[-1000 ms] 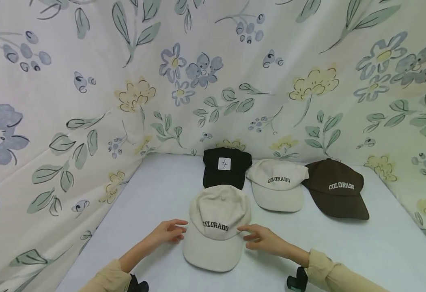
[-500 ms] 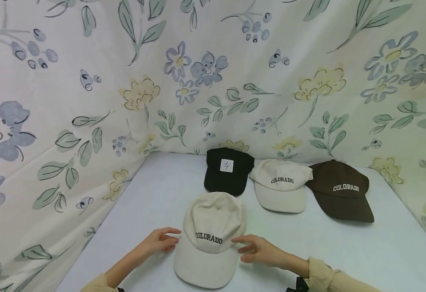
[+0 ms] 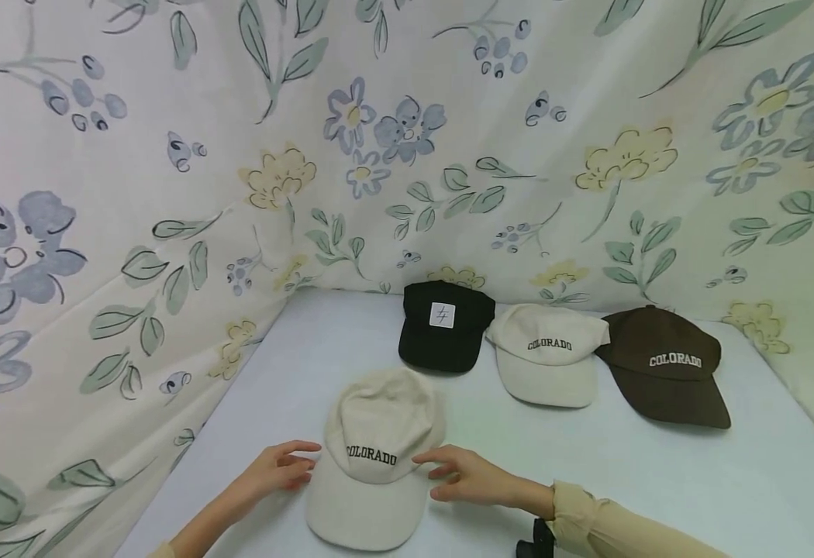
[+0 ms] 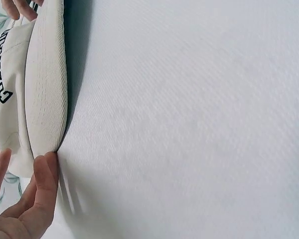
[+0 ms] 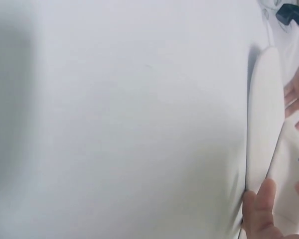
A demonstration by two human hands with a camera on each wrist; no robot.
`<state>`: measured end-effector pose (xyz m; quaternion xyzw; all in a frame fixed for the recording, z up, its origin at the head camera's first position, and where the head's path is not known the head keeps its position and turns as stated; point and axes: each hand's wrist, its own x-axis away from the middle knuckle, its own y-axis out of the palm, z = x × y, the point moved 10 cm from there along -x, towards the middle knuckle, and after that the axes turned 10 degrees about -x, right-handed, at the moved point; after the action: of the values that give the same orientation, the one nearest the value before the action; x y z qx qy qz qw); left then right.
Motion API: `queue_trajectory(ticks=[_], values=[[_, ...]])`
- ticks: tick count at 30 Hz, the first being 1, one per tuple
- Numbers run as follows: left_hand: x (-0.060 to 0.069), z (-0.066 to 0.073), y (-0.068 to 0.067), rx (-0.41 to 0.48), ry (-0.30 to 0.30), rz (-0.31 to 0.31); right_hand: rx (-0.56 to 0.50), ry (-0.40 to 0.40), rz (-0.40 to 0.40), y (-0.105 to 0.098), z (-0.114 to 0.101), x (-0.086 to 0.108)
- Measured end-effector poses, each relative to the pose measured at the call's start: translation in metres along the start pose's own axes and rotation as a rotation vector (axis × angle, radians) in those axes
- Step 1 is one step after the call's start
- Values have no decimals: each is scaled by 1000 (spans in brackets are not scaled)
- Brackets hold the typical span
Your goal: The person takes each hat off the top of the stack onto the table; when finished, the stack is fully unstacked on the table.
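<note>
A cream baseball cap (image 3: pixel 367 508) with dark COLORADO lettering lies on the white table, brim toward me. At its left side, my left hand (image 3: pixel 276 469) has its fingertips at the edge; the left wrist view shows fingers (image 4: pixel 44 174) at the brim's corner. Across from it, my right hand (image 3: pixel 461 476) holds the right edge, one finger reaching over the crown. In the right wrist view, fingertips (image 5: pixel 265 196) meet the brim edge, one above and one at its underside. The cap's underside is hidden.
Behind lie a black cap (image 3: pixel 442 349) with a white square patch, a second cream cap (image 3: pixel 546 380) and a dark brown cap (image 3: pixel 665 391), side by side. A floral cloth (image 3: pixel 379 248) hangs behind and along the left of the white tabletop (image 3: pixel 658 480).
The front cream cap has slid toward me and left, away from the black cap, with both hands moving along with it. The three caps behind keep their places; the view has turned slightly.
</note>
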<state>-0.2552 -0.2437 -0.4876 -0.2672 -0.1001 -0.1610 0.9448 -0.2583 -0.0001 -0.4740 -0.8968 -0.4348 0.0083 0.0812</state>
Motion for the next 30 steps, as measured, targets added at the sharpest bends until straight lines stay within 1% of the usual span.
queue_trajectory(ticks=[2, 4, 10, 14, 17, 22, 25, 27, 30], values=[[0, -4, -6, -2, -8, 18, 25, 13, 5, 1, 1, -8], [1, -8, -11, 6, -20, 34, 36, 8, 7, 2, 0, -17], [4, -15, -24, 34, -46, 85, 44, 9, 24, 5, -2, -39], [5, -20, -32, 48, -75, 141, 70, 15, 38, 4, -3, -54], [4, -27, -39, 57, -127, 210, 72, 33, 63, 1, -2, -66], [4, -36, -47, 63, -206, 295, 6, 34, 96, -3, 2, -81], [4, -37, -51, 64, -214, 302, -18, 15, 99, -4, 2, -89], [3, -37, -54, 74, -215, 308, -15, 23, 111, -6, 3, -95], [-2, -35, -59, 92, -205, 311, 26, 40, 135, -8, 5, -105]])
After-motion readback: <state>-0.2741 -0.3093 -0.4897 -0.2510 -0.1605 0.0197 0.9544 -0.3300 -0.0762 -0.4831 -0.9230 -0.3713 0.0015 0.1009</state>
